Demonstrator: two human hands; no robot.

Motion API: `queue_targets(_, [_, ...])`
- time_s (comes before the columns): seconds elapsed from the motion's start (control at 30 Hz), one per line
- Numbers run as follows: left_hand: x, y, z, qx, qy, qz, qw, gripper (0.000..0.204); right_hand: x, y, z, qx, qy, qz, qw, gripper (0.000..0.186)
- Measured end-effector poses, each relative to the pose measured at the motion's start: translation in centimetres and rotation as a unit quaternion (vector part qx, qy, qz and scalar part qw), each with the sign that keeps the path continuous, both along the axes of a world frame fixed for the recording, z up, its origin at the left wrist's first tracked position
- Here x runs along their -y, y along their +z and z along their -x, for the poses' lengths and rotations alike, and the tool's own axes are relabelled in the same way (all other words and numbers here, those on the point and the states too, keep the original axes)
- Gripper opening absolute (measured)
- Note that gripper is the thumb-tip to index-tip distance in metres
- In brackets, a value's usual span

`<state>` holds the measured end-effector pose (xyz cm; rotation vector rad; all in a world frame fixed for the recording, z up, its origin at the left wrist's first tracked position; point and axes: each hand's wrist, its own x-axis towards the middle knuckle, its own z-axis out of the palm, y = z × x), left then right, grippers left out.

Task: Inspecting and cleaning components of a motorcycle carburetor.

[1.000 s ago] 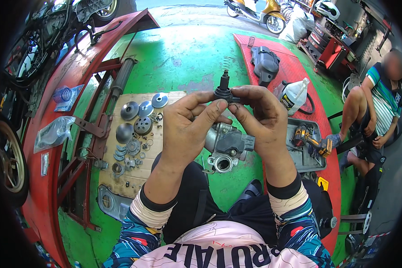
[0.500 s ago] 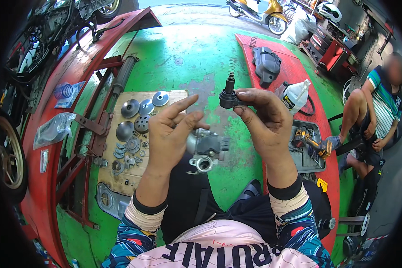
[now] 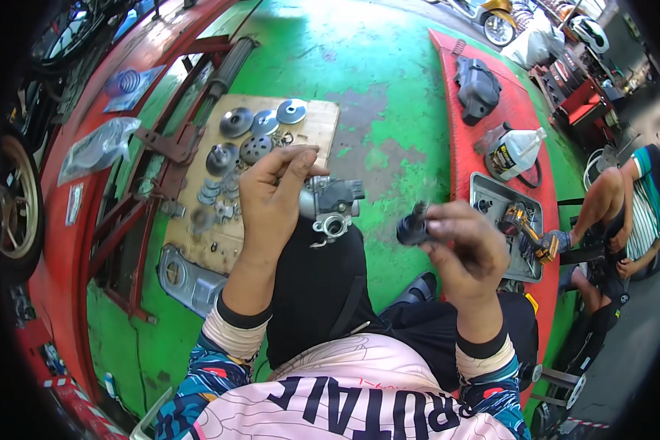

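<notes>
My left hand [image 3: 271, 194] is closed on a grey metal throttle body [image 3: 331, 226] with a black housing on its upper side. The throttle body's round bore faces me, above my knee; the gripping fingers are partly hidden. My left thumb and forefinger are close together. In my right hand [image 3: 468, 253], thumb and fingers pinch a small black cylindrical part [image 3: 413, 229], blurred by motion. Its thin coil spring barely shows. The two parts are apart.
Cardboard [image 3: 323, 121] at the left carries metal discs [image 3: 292, 111] and several small parts. On the red platform [image 3: 447, 66] at the right are a black plastic cover [image 3: 478, 89], a white jug [image 3: 517, 154] and a grey tray [image 3: 484, 183] with a cordless drill [image 3: 519, 220]. A person [image 3: 642, 198] sits beyond.
My right hand has moved down and right with the black part, farther from the throttle body. My left forefinger and thumb have drawn together. The view has shifted.
</notes>
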<state>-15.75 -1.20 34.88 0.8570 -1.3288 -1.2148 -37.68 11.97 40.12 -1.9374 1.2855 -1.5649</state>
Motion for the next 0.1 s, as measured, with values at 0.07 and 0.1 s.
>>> queue_targets(0.07, [-0.4,-0.1,-0.2,0.013,-0.018,0.027,0.999,0.032,-1.3,-1.1,-0.1,-0.010,0.027,-0.020,0.999,0.028])
queue_targets(0.1, [-0.8,0.2,-0.6,0.044,-0.033,0.041,0.998,0.034,-1.5,-1.8,-0.4,-0.001,0.039,-0.008,0.999,0.028])
